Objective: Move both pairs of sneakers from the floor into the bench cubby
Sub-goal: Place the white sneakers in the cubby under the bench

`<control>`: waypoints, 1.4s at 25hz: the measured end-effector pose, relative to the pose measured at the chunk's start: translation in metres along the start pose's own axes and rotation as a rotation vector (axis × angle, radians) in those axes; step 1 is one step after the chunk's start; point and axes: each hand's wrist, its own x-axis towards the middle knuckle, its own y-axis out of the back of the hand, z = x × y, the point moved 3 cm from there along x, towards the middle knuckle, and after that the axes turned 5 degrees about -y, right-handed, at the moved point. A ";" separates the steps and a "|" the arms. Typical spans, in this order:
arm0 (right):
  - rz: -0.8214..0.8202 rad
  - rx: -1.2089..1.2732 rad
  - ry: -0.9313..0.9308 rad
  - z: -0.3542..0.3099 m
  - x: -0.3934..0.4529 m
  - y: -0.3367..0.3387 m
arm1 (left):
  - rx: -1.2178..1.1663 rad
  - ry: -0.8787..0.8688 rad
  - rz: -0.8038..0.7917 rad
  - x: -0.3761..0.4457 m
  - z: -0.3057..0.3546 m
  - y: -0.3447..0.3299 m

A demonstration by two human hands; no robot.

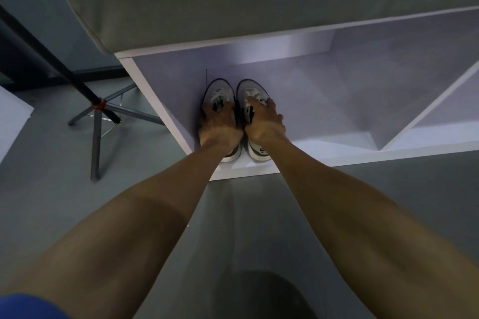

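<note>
Left hand (220,125) and right hand (261,122) each clasp one white-and-grey laced sneaker (219,93), seating the pair against the white bench cubby's (160,111) left wall, leaving room rightward.

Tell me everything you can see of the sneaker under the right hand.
The right sneaker is white or pale grey with a dark trim line around the toe, white laces and a dark patch with a small logo at the heel. It stands upright on the cubby floor, toe pointing to the back, heel near the front edge, close beside the left sneaker. The right hand covers its middle in a closed grip around the laces and opening. The upper looks like mesh, though the picture is too soft to be sure.
</note>
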 end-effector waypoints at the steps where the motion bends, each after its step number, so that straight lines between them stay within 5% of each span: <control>1: -0.003 -0.001 -0.001 0.001 0.001 -0.003 | -0.003 0.006 -0.016 0.001 -0.002 -0.003; 18: 0.026 -0.037 0.111 -0.004 0.025 -0.012 | -0.105 0.000 -0.149 0.024 -0.015 -0.011; 28: -0.102 -0.015 -0.099 -0.003 0.011 -0.002 | -0.007 -0.045 -0.249 0.025 -0.020 -0.002; 35: -0.036 -0.037 0.003 -0.014 -0.004 -0.002 | 0.027 -0.114 -0.229 0.012 -0.007 0.012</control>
